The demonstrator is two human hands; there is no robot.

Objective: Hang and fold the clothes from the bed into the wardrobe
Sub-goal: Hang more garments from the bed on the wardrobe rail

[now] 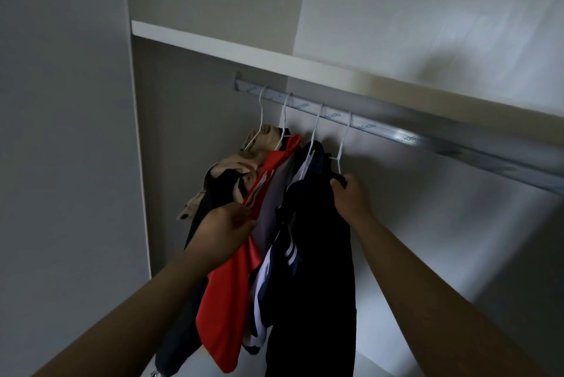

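Note:
Several garments hang on white wire hangers from the metal wardrobe rail. From the left: a beige garment, a red top with white stripes, a navy and white striped garment, and a dark navy garment on the rightmost hanger. My right hand grips the shoulder of the dark navy garment just under its hanger. Fingers spread, my left hand presses against the red top, pushing the hung clothes leftward.
A white shelf runs just above the rail. The wardrobe's left wall stands close beside the beige garment. To the right of the hangers the rail is bare, with the pale back panel behind it.

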